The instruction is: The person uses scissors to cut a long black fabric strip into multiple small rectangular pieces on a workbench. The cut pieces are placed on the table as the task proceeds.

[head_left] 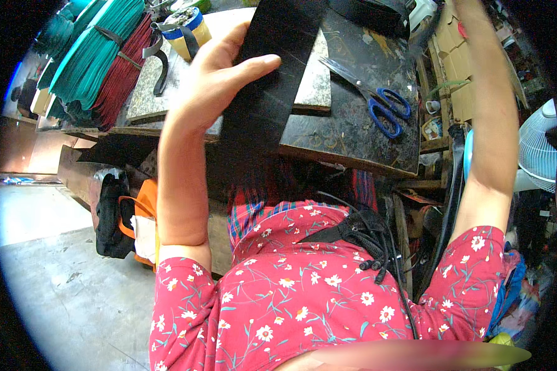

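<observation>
A long black strip of sheet material (272, 68) runs from the top of the view across the workbench and hangs over its near edge. At its left edge is my left hand (220, 65). The thumb lies across the strip's face, while the other fingers pass behind the edge and are partly hidden, so the hand is closed on it. My right forearm (492, 123) reaches up along the right side; its hand is cut off by the top edge. Scissors with blue handles (387, 111) lie on the bench right of the strip, blades pointing to the upper left.
Bundles of teal strips (96, 59) and dark red strips (124, 71) lie at the bench's left, near a yellow tub with a blue rim (185, 34). A pale slab (315, 80) is partly beneath the black strip. A fan (541, 145) stands right; an orange bag (143, 213) hangs lower left.
</observation>
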Available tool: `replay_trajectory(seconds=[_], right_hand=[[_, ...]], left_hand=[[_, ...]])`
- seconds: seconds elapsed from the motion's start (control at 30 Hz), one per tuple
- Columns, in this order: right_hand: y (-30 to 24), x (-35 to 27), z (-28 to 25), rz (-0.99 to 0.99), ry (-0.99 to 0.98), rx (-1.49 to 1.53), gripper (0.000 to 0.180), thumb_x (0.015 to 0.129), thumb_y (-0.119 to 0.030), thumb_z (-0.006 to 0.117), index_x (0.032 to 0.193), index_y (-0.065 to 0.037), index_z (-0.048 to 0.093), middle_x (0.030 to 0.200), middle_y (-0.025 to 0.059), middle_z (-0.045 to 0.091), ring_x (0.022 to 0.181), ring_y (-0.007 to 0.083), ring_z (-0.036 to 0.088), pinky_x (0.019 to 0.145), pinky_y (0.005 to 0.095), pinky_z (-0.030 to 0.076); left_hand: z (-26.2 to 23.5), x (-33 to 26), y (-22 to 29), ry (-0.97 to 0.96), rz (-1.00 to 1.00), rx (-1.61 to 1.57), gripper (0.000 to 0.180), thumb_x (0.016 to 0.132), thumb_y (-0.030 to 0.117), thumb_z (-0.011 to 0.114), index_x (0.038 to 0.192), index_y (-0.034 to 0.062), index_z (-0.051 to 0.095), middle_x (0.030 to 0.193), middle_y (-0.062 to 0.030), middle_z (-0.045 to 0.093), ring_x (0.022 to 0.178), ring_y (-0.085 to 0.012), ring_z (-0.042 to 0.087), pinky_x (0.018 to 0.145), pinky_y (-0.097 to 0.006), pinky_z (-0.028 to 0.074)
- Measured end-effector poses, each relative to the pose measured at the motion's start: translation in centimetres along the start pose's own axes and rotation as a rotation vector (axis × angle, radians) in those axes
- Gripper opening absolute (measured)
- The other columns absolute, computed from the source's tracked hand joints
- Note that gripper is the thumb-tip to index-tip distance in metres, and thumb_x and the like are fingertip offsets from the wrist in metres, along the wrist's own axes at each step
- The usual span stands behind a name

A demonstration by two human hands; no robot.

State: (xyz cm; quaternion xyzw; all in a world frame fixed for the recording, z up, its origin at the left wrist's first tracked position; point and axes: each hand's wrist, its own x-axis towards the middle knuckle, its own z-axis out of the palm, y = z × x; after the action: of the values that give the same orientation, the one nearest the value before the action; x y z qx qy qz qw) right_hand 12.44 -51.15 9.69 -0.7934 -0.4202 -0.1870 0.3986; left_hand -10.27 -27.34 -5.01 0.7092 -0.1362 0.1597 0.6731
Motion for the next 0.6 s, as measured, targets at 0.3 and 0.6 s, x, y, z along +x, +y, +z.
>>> replay_trajectory(seconds=[0.3,0.6], right_hand=[[5.5,-7.1,9.0,-0.086,-0.095,-0.064,0.04,0.086,-0.023,0.064,0.119,-0.004,0.053,0.104,0.0052,0.062,0.093,0.0132,0.058,0.083,0.0261,0.045],[-1.9,-18.7,5.3,0.182,-0.611,-0.65,0.027,0.078,-0.023,0.068,0.097,-0.007,0.056,0.081,0.0108,0.058,0.073,0.0264,0.058,0.067,0.0371,0.046]], left_hand=[[0.0,0.4,-9.6,0.075,-0.262,0.483,0.059,0.077,0.019,0.07,0.126,-0.0022,0.046,0.111,-0.0166,0.06,0.098,-0.0234,0.059,0.085,-0.031,0.047],[1.1,1.8,-7.4,0.253,-0.083,1.115,0.055,0.073,0.028,0.072,0.119,0.0061,0.053,0.113,-0.0191,0.053,0.098,-0.0381,0.058,0.082,-0.042,0.049]])
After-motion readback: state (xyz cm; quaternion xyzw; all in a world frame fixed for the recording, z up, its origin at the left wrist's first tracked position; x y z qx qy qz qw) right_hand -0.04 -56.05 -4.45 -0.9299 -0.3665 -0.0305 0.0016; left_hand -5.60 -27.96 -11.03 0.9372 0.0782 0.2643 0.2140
